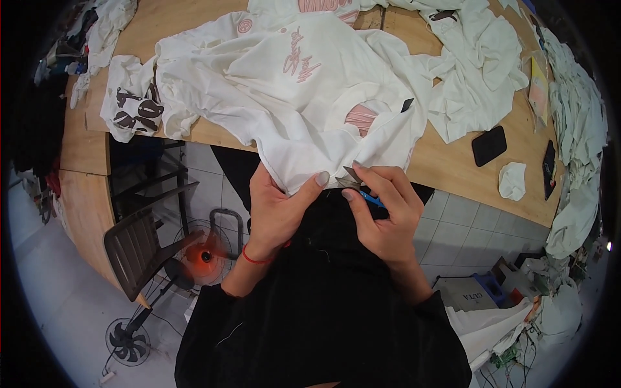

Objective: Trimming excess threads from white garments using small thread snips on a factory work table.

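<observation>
A white garment (304, 90) with pink script lettering lies spread over the wooden table (453, 161), its hem hanging off the near edge. My left hand (275, 207) pinches that hem, thumb on top, a red band around the wrist. My right hand (385, 210) holds small blue-handled thread snips (359, 184), their metal blades touching the hem right next to my left thumb.
More white garments are piled at the back and right (479, 71). A garment with dark print (132, 103) lies at the left. A black phone (489, 145) and a white cloth wad (513, 181) sit on the right. A chair (139, 249) and floor fans (206, 256) stand below left.
</observation>
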The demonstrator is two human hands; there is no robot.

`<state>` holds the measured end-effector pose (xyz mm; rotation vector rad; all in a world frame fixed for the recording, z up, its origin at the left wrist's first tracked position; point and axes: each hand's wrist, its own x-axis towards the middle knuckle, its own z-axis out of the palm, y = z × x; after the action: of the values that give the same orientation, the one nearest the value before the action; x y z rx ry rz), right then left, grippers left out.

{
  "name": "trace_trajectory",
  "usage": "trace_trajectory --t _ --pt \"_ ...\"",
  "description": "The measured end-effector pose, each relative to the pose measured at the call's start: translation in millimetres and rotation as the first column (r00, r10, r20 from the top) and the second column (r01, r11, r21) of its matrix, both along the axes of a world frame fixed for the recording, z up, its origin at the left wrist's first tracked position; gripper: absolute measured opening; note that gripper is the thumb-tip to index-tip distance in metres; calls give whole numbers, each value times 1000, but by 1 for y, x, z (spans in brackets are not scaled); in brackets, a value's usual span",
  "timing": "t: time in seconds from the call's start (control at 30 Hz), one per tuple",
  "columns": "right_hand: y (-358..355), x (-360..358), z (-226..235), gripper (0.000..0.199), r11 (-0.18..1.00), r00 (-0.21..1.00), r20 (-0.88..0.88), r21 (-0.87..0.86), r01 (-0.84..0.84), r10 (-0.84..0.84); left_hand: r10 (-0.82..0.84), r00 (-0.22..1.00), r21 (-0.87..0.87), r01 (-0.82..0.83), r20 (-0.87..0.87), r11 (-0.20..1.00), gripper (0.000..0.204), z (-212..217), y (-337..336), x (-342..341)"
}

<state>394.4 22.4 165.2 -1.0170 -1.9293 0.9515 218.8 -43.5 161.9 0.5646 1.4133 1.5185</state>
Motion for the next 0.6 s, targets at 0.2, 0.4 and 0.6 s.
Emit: trace_trajectory --t 0.2,0.4,0.6 --pt "-1 -1 -3 46 999 999 14 38 36 -36 16 1000 22 -16 -15 1000 50 0 0 1" --pt "1 -1 -3 46 997 1000 19 82 8 -10 15 998 19 -14 -65 1000 49 0 0 1" --pt "1 -4 -4 44 1000 1000 -29 -4 -3 3 9 997 15 -8 -75 1000 47 -1 -1 3"
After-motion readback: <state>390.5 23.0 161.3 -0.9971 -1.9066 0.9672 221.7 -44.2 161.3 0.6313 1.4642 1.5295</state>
